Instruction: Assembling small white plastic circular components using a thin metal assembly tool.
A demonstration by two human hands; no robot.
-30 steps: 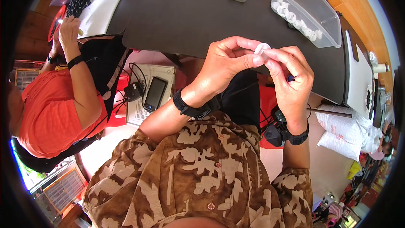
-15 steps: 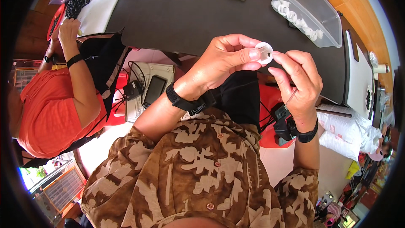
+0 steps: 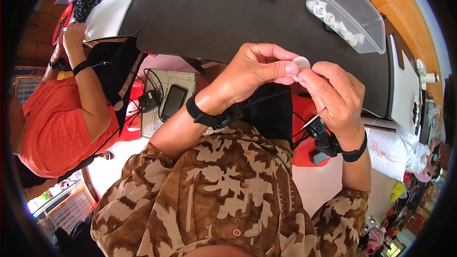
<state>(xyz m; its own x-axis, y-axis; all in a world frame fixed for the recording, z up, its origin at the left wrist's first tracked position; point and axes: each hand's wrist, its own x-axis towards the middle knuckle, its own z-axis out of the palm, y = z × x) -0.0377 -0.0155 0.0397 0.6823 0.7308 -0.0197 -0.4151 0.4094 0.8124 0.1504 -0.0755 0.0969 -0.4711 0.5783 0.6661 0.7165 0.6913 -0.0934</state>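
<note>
At the near edge of a dark, flat table [image 3: 204, 14], with a clear, rectangular plastic tub [image 3: 364, 14] beyond, I watch two bare hands meet. The left hand [image 3: 257, 69] pinches with thumb over fingers; the right hand [image 3: 339, 96] is half curled, fingertips touching, though I cannot tell whether they grip. Between them: a small, round, white plastic disc [image 3: 301, 61], probably light, stiff, slightly slippery, best held by its rim.

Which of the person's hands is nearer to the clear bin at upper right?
Right. In the picture, the right hand is below the bin; the left hand is farther off, to the bin's lower left.
</note>
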